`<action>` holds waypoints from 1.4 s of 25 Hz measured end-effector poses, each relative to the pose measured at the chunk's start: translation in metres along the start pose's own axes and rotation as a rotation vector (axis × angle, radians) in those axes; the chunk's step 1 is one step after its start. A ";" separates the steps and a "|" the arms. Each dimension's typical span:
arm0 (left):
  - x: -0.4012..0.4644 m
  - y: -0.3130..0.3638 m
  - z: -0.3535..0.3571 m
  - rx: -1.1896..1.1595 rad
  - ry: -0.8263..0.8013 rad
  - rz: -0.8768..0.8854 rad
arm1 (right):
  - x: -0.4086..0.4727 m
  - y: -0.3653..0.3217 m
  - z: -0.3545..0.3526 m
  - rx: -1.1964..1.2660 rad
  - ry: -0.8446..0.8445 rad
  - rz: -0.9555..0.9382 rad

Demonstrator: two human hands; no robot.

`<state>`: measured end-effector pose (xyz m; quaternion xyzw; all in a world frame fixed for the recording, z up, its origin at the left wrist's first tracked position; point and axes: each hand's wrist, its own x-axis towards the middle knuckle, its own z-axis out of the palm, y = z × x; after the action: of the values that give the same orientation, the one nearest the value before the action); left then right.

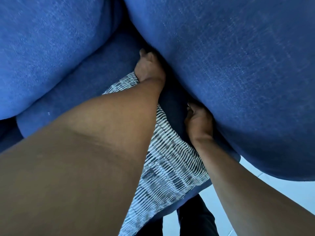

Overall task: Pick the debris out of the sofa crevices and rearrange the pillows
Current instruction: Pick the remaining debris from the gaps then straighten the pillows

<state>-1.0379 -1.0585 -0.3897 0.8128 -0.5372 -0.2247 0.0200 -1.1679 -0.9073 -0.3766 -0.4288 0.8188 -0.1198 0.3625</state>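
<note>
A large blue sofa cushion (230, 74) fills the upper right, very close to the camera. My left hand (148, 67) reaches up along its left edge, with curled fingers gripping that edge where it meets the blue seat (95, 79); the fingertips are hidden in the dark gap. Lower down, my right hand (197, 121) grips the same edge, fingers curled under it. A black-and-white striped pillow (168, 167) lies under both arms on the seat. No debris shows in the crevice.
Another blue cushion (47, 48) bulges at the upper left. Pale floor (281, 189) shows at the lower right, and dark trouser legs (196, 218) stand below the seat's front edge. My left forearm blocks much of the lower left.
</note>
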 end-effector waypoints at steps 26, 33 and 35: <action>0.001 -0.027 0.040 -0.008 0.144 0.087 | -0.037 0.023 0.050 -0.347 0.173 -0.208; -0.018 -0.026 0.025 -0.059 0.159 0.134 | -0.037 0.022 0.045 -0.205 0.287 -0.223; -0.029 -0.023 0.014 -0.074 0.141 0.108 | -0.042 0.022 0.042 -0.150 0.313 -0.251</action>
<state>-1.0331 -1.0203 -0.3987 0.7952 -0.5687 -0.1850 0.1000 -1.1368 -0.8565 -0.3969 -0.5293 0.8120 -0.1677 0.1799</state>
